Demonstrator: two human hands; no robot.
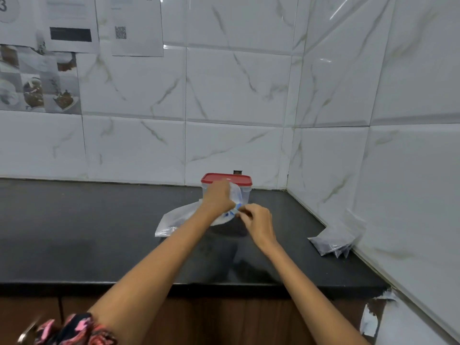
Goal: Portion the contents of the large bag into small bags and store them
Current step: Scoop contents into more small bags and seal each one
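Note:
The large clear bag (230,226) with dark contents stands on the black counter (99,232), its gathered top with blue print between my hands. My left hand (217,197) grips the bunched neck of the bag from above. My right hand (256,220) pinches the bag's top edge just to the right of it. Several small filled bags (336,239) lean against the right wall. A clear empty-looking plastic bag (174,221) lies flat to the left of the large bag.
A clear container with a red lid (225,179) stands behind my hands near the tiled back wall. Tiled walls close off the back and the right side. Papers hang on the wall at upper left. Wooden cabinet fronts run below the counter edge.

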